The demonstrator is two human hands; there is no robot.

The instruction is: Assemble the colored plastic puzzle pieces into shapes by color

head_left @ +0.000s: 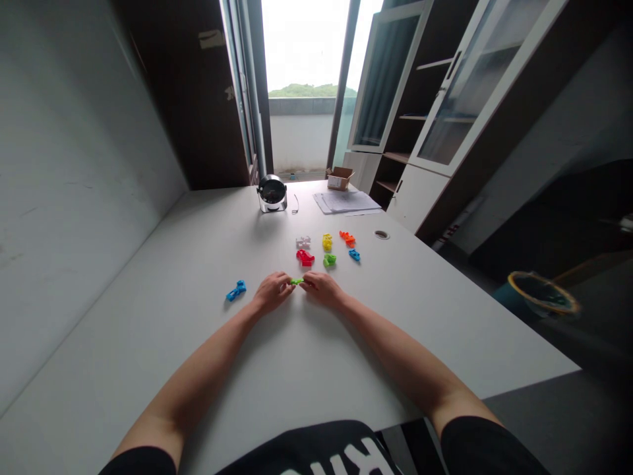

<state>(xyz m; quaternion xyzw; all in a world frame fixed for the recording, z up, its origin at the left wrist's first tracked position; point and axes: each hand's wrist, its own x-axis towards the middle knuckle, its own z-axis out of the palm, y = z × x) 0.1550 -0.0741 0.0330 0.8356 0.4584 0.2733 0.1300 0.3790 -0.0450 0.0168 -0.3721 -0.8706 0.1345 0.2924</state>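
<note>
In the head view, the left hand (271, 292) and right hand (324, 289) come together near the middle of the white surface (405, 316), both forearms resting along it. Their fingertips close from either side on a small lime-green plastic piece (297, 281), which sits between them just above the surface.

Just left of the left hand lies a blue plastic piece (236, 290). Farther ahead, a loose cluster holds a red piece (305, 258), a green piece (329, 260), a smaller blue piece (354, 254), a white piece (303, 242), a yellow piece (327, 242) and an orange piece (347, 238). All are chunky, irregular shapes, too small to identify exactly.

Beyond them, a round black-and-silver desk fan (271, 193) stands near the far edge, with a thin wire (295, 203) just beside it. To its right lie a stack of papers (346, 202) and an open cardboard box (340, 178). A round cable grommet (381, 235) is set into the surface on the right, and a glass-fronted cabinet (475, 86) stands beyond that side.
</note>
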